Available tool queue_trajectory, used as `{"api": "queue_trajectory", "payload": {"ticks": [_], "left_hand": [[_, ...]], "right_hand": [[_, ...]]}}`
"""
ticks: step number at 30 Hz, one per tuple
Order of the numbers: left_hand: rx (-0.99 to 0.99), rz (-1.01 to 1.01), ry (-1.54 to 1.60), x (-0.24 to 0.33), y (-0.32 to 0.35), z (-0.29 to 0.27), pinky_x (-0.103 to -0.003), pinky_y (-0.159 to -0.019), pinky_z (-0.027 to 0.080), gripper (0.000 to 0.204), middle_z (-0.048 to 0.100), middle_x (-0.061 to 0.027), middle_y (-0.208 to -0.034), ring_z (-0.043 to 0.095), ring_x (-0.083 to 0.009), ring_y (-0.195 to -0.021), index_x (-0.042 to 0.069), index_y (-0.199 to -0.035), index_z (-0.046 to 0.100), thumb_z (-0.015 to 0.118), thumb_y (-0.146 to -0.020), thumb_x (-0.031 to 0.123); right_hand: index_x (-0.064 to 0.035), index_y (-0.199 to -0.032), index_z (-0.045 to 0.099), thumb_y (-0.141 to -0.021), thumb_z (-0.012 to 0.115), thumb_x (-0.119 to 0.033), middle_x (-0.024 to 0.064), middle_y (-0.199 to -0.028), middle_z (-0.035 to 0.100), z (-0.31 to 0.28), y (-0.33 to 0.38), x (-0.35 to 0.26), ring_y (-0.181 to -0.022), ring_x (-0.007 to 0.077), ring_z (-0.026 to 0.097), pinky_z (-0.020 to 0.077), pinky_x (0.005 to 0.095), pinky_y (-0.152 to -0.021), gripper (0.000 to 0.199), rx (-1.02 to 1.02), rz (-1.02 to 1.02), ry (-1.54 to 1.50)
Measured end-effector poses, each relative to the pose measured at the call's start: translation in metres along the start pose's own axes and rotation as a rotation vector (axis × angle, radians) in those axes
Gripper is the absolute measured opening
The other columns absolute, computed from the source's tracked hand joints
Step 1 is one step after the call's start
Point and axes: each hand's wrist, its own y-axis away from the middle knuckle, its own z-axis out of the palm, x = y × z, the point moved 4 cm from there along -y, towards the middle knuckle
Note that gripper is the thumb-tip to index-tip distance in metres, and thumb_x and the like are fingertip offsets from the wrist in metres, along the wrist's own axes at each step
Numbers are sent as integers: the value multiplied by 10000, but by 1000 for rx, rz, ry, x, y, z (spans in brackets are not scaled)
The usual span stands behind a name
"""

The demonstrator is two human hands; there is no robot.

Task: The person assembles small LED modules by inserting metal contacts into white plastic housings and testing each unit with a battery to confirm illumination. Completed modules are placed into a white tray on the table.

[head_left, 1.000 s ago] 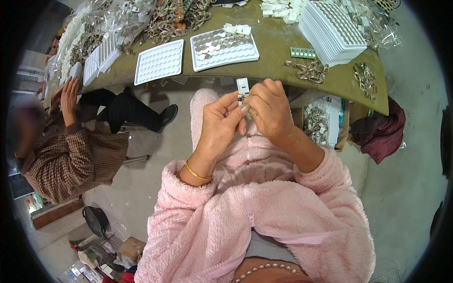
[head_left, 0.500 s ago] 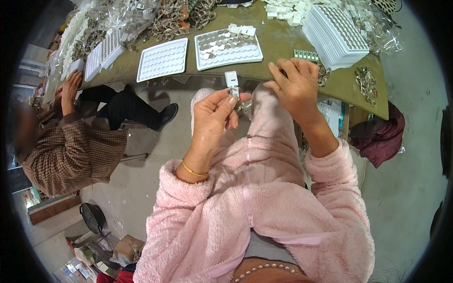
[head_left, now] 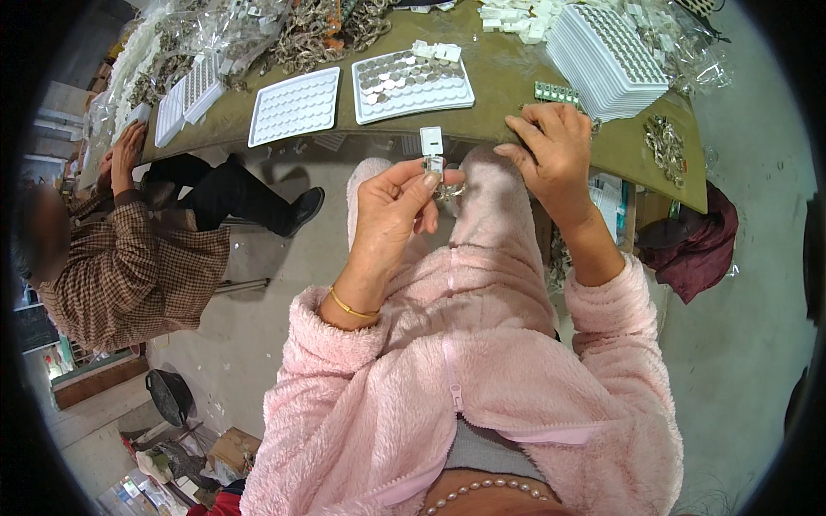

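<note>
The left hand [head_left: 387, 211] pinched a small white case [head_left: 434, 163] short of the near edge of the table [head_left: 495, 112]. The case looked light, stiff and perhaps slick, best held by its near end's sides. Its long axis ran near to far, its lid [head_left: 431, 139] pointing far. The right hand [head_left: 557, 155] curled farther right; whether it gripped anything, I could not tell.

There is one small white plastic case [head_left: 431, 144] at centre, one tall white plastic tray stack [head_left: 598, 73] upper right, one round black basin [head_left: 169, 396] lower left.
</note>
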Motion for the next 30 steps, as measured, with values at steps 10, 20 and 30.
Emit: {"api": "queue_trajectory", "payload": {"ticks": [10, 20, 30], "left_hand": [[-18, 14, 15, -7, 4, 3, -193, -467, 427, 220, 742, -157, -1012, 540, -65, -518, -66, -1150, 662, 585, -987, 61], [-32, 26, -15, 7, -3, 18, -184, -457, 381, 198, 736, -152, -902, 484, -55, -490, -43, -1078, 679, 615, -985, 119], [20, 114, 24, 26, 2, 33, -182, -458, 379, 195, 736, -146, -870, 471, -47, -486, -52, -1073, 680, 613, -986, 109]], "right_hand": [[-56, -835, 671, -638, 739, -81, 27, -895, 631, -2, 17, -5, -866, 233, 570, 408, 392, -784, 210, 96, -102, 19], [-8, -844, 657, -871, 667, -38, 27, -819, 618, -3, -6, 15, -764, 137, 537, 424, 263, -701, 41, 20, 550, -723], [11, -913, 686, -909, 694, -96, -16, -852, 648, -5, -26, -20, -773, 40, 556, 441, 172, -680, 107, -153, 718, -1307]]}}
